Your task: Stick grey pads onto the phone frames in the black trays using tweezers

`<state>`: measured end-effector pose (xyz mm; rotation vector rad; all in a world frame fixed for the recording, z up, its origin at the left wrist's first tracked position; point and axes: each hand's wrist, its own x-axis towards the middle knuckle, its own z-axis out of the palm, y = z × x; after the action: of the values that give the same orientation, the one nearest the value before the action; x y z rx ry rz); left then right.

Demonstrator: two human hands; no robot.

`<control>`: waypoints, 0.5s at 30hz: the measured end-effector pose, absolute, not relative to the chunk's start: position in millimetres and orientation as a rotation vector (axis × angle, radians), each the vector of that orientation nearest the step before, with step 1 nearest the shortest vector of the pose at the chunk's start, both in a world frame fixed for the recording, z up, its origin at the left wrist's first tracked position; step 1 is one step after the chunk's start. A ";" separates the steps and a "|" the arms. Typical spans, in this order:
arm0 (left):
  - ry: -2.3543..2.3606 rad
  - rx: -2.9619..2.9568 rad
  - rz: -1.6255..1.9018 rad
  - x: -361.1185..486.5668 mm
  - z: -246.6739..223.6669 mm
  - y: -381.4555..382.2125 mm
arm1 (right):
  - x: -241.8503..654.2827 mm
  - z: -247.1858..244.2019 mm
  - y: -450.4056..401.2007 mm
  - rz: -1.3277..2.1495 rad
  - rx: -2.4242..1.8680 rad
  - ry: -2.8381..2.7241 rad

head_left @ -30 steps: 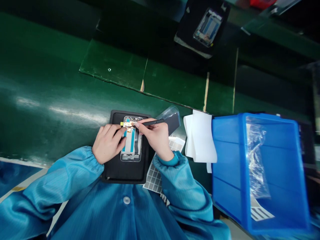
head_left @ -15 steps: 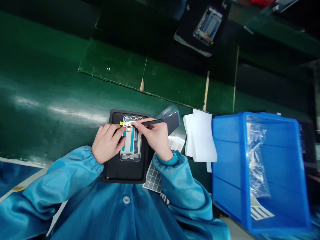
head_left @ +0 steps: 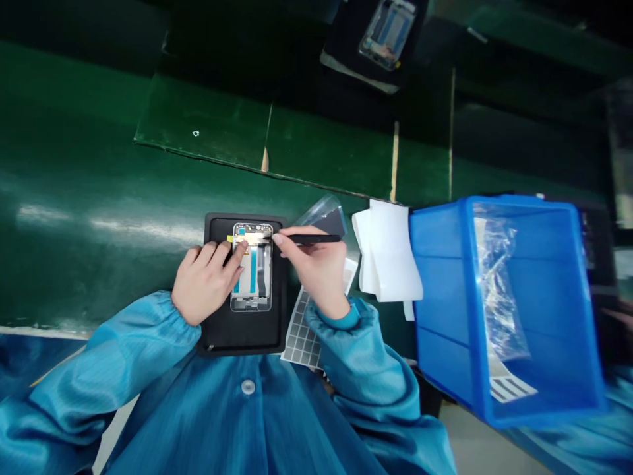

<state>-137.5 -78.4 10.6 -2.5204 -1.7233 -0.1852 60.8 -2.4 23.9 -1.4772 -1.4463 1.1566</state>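
The black tray (head_left: 242,335) carries the phone frame (head_left: 260,272); I rest the left hand (head_left: 202,280) on it, thumb and index finger apart. My right hand (head_left: 320,272) is clamped on a black tool (head_left: 314,239) at the frame's upper right edge. Farther off, a second frame (head_left: 388,33) lies on a dark pad (head_left: 341,47).

Phone frame (head_left: 247,277): silver, with blue strips (head_left: 254,272). Tray (head_left: 244,334) and handheld tool (head_left: 314,239): black. Sheet (head_left: 302,336): grey grid on white. Bin (head_left: 442,290): blue. Worktop (head_left: 123,178): green.
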 end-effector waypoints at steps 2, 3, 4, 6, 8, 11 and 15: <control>-1.681 -2.534 -0.157 -136.9 15.1 -78.0 | 82.9 33.5 -9.4 1.027 -1.499 -1.361; -1.667 -2.543 -0.142 -136.5 18.4 -77.2 | 96.3 36.7 -13.7 0.955 -1.510 -1.325; -1.658 -2.553 -0.125 -135.7 22.3 -75.9 | 110.3 38.3 -18.5 0.889 -1.514 -1.288; -1.653 -2.568 -0.082 -131.8 31.7 -71.0 | 137.4 35.7 -28.8 0.799 -1.516 -1.221; -1.654 -2.577 -0.056 -121.6 41.0 -63.3 | 159.2 26.7 -38.9 0.763 -1.535 -1.167; -1.588 -2.676 -0.142 -90.0 47.2 -49.2 | 177.7 9.3 -50.2 0.784 -1.587 -1.150; -1.318 -2.971 -0.287 -31.1 34.1 -34.9 | 185.8 -7.0 -53.7 0.769 -1.612 -1.196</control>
<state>-31.1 -34.9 34.1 -2.9710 -1.3177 -0.2872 185.8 -53.7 -7.0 -1.6115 -1.1956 0.7686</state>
